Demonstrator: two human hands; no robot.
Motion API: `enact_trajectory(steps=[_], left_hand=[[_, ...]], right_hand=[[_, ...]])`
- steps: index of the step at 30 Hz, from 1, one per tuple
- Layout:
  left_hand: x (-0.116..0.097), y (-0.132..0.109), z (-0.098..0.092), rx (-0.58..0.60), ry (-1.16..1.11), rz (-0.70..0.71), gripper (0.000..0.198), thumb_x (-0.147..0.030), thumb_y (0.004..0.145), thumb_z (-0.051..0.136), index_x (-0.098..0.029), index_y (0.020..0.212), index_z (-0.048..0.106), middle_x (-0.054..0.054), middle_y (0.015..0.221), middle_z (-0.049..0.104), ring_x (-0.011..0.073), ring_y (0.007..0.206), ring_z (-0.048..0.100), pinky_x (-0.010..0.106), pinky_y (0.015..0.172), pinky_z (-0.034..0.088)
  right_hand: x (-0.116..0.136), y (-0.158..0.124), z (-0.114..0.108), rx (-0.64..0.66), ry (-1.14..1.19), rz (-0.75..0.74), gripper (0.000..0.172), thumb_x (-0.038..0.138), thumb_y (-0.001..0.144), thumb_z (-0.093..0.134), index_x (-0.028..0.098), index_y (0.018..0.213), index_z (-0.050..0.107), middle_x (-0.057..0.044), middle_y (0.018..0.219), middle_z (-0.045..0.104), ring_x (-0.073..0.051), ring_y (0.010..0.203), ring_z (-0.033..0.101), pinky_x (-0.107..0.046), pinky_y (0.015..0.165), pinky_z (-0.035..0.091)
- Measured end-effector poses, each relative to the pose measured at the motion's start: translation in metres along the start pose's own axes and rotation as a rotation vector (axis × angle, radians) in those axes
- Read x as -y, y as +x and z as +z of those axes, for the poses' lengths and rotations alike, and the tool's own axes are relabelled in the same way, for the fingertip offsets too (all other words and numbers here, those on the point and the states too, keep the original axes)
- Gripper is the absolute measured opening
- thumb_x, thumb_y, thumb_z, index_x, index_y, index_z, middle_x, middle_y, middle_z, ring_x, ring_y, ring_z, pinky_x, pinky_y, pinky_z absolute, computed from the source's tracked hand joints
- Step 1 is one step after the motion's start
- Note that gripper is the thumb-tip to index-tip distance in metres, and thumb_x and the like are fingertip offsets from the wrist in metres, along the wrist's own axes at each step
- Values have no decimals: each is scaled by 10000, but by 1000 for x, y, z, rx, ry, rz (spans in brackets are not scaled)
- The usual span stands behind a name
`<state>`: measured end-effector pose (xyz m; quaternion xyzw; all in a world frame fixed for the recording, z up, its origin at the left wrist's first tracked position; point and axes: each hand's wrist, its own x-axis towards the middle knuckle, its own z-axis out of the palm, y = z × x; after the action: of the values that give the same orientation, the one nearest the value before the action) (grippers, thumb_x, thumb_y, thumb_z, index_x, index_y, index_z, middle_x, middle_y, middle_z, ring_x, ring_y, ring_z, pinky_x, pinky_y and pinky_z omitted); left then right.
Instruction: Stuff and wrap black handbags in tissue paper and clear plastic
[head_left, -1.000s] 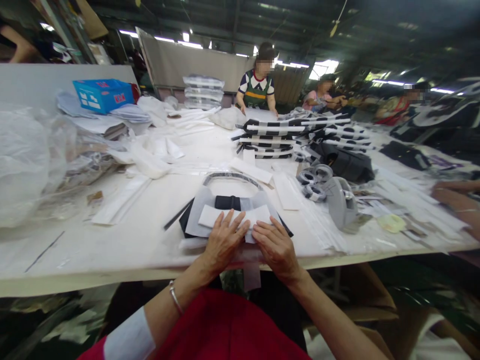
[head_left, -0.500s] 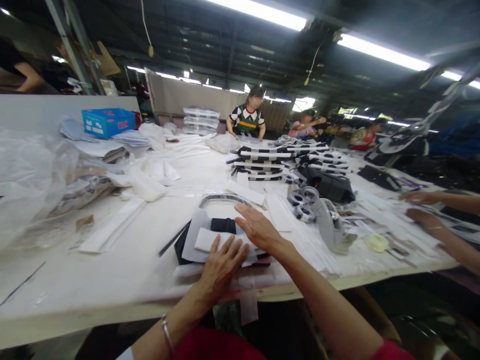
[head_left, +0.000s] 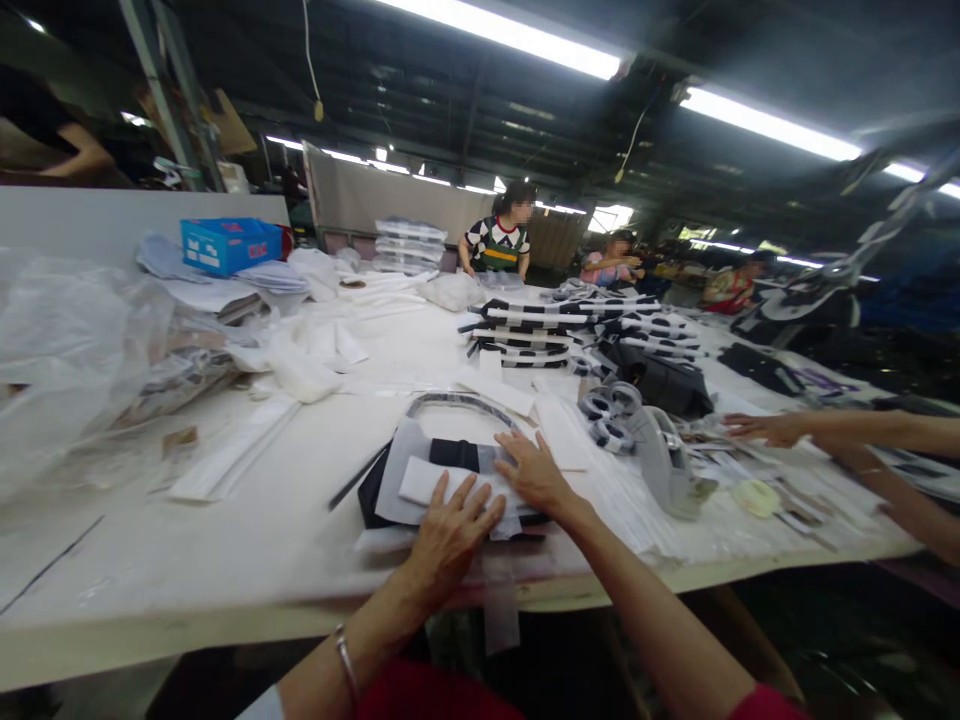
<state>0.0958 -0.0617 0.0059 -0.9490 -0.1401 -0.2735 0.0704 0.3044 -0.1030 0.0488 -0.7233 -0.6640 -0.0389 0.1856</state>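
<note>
A black handbag (head_left: pixel 453 455) wrapped in white paper lies flat near the front edge of the white table (head_left: pixel 225 540), its curved handle (head_left: pixel 457 403) pointing away from me. My left hand (head_left: pixel 452 535) rests flat on the white paper sheet (head_left: pixel 424 482) over the bag, fingers spread. My right hand (head_left: pixel 534 472) lies open on the bag's right side, fingers stretched along the paper.
A grey tape dispenser (head_left: pixel 664 460) and tape rolls (head_left: pixel 609 418) sit right of the bag. Stacked black-and-white striped bags (head_left: pixel 540 325) lie beyond. Crumpled plastic (head_left: pixel 67 350) and a blue box (head_left: pixel 229 244) are at left. Another person's hands (head_left: pixel 757 428) reach in from the right; other people work at the far end.
My right hand has come back down from above the handle onto the bag's right side. My left hand stays flat on the paper. The view has shifted a little.
</note>
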Motion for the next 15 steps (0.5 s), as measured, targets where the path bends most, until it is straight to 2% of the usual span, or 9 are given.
enact_trajectory(steps=[3, 5, 6, 8, 11, 13, 15], left_hand=[[0, 0, -2, 3, -15, -8, 367, -262, 986, 459, -324, 1338, 539, 45, 1324, 620, 263, 1272, 518, 551, 1107, 325], [-1, 1, -4, 1, -27, -6, 364, -257, 989, 450, -318, 1336, 540, 45, 1318, 622, 265, 1272, 519, 554, 1109, 322], [-1, 1, -5, 1, -34, -3, 364, -257, 990, 448, -314, 1337, 539, 44, 1318, 621, 266, 1273, 517, 554, 1110, 322], [-1, 1, -6, 5, -44, 1, 366, -261, 989, 450, -310, 1342, 533, 42, 1321, 619, 265, 1274, 515, 551, 1112, 320], [-1, 1, -7, 15, -46, -7, 376, -262, 985, 458, -308, 1353, 523, 51, 1330, 612, 261, 1284, 504, 544, 1121, 307], [-1, 0, -7, 15, -42, -6, 380, -264, 984, 461, -309, 1357, 520, 53, 1333, 610, 261, 1287, 501, 541, 1123, 302], [0, 0, -7, 10, -40, 2, 384, -271, 983, 463, -309, 1362, 513, 49, 1337, 607, 260, 1286, 501, 536, 1123, 301]], right_hand=[[5, -25, -20, -314, 61, -123, 310, 255, 970, 485, 209, 1247, 615, -112, 1226, 685, -263, 1225, 585, -578, 1112, 350], [14, -54, -36, -400, 122, -241, 253, 198, 955, 506, 222, 1167, 641, -85, 1124, 717, -223, 1116, 644, -457, 1025, 482], [19, -71, -41, -381, 151, -302, 233, 170, 941, 526, 228, 1133, 644, -72, 1074, 725, -210, 1070, 659, -406, 966, 525], [30, -104, -46, -262, 175, -411, 238, 131, 916, 552, 234, 1113, 638, -52, 1001, 729, -200, 1010, 672, -361, 898, 559], [40, -141, -33, -76, 94, -489, 312, 123, 903, 523, 220, 1186, 614, -71, 1074, 722, -228, 1056, 658, -396, 920, 562], [42, -152, -15, -53, -4, -502, 399, 111, 885, 478, 214, 1253, 592, -85, 1211, 685, -251, 1138, 626, -441, 965, 546], [41, -155, 4, -112, -81, -504, 481, 77, 860, 426, 226, 1290, 582, -71, 1286, 653, -253, 1194, 597, -459, 998, 528]])
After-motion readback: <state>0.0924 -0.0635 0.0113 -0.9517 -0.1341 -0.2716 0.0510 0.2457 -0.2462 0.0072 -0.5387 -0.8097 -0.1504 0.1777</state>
